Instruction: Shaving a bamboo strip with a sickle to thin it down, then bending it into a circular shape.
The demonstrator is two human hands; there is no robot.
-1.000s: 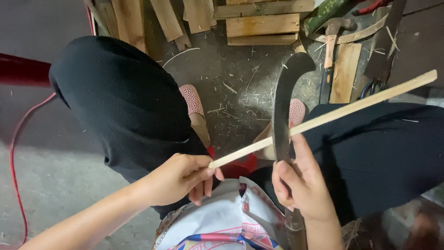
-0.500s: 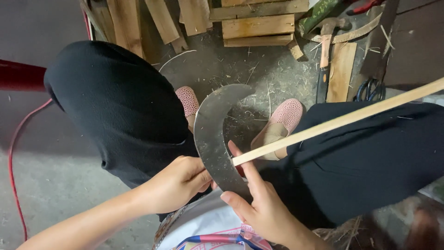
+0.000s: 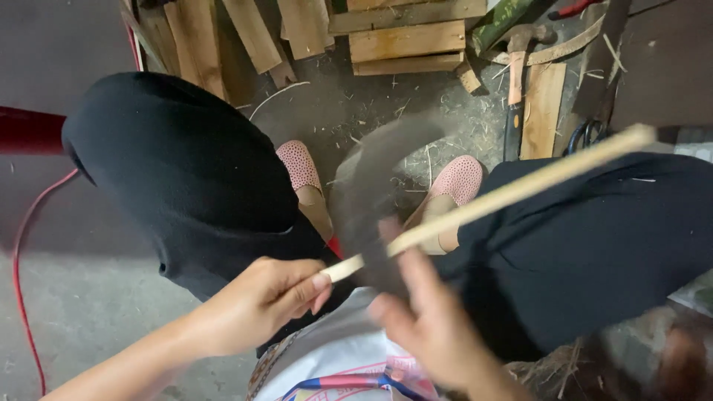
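Dusty workshop floor (image 3: pixel 349 126); left hand (image 3: pixel 260 301) clamped on bamboo strip (image 3: pixel 512 189); right hand (image 3: pixel 434 327) gripping curved blade (image 3: pixel 371 193).

Strip (image 3: pixel 512 189): pale bare wood, smooth, matt. Blade (image 3: pixel 371 200): dull grey metal, blurred. Trousers (image 3: pixel 186 178): black matt cloth. Shoes (image 3: pixel 457 180): pink dotted fabric. Floor (image 3: pixel 82 297): rough concrete. Planks (image 3: pixel 405 41): raw wood.

Motion blurs the right hand (image 3: pixel 434 327) and curved blade (image 3: pixel 371 200); its grip is unreadable.

Left hand (image 3: pixel 256 304) pinches a pale wooden strip (image 3: pixel 512 189); blurred right hand (image 3: pixel 434 327) holds a curved blade (image 3: pixel 371 193) against it
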